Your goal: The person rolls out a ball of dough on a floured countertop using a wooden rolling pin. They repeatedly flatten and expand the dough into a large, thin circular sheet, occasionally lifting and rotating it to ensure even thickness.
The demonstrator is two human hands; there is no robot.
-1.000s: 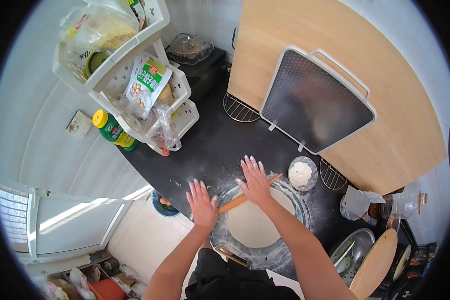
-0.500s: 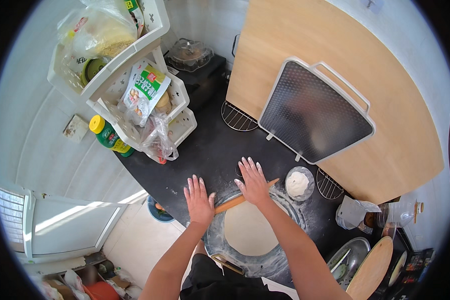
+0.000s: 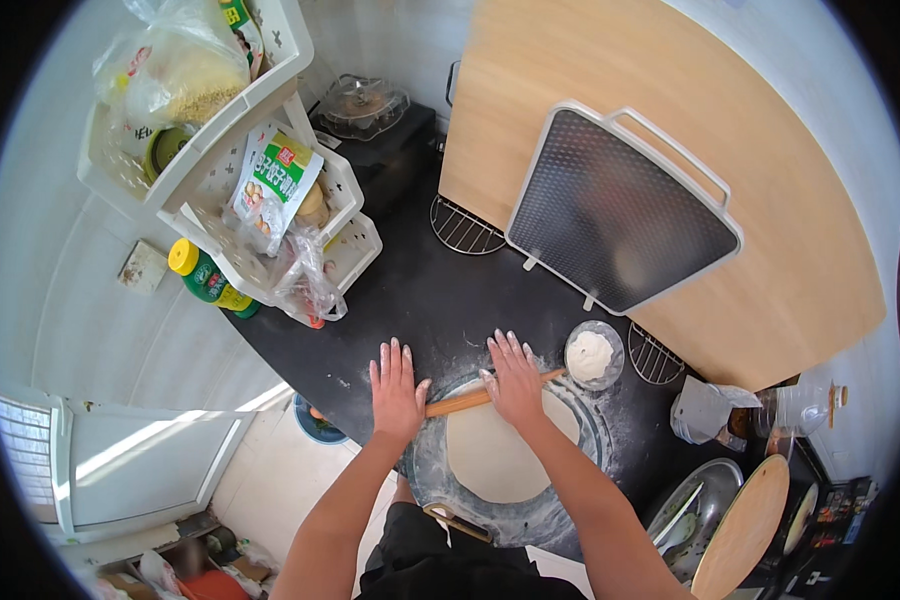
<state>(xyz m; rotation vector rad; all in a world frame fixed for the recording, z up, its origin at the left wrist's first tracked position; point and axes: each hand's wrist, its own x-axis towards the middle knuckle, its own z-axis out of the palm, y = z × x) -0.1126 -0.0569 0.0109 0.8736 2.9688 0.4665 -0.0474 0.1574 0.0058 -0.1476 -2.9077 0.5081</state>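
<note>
Both hands, left (image 3: 397, 392) & right (image 3: 516, 378), flat w/ open grip on rolling pin (image 3: 470, 401), its middle hidden, over dough (image 3: 495, 455).

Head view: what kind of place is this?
Most likely a home kitchen: a rolling pin over flat dough on a floury black counter, a small bowl of flour, and a white rack of bagged food.

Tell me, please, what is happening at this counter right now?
A person is rolling a flat round of dough on a floury round board. Both palms press flat on a wooden rolling pin: left hand on its left end, right hand nearer the right end. A small bowl of flour stands just beyond, on the black counter.
</note>
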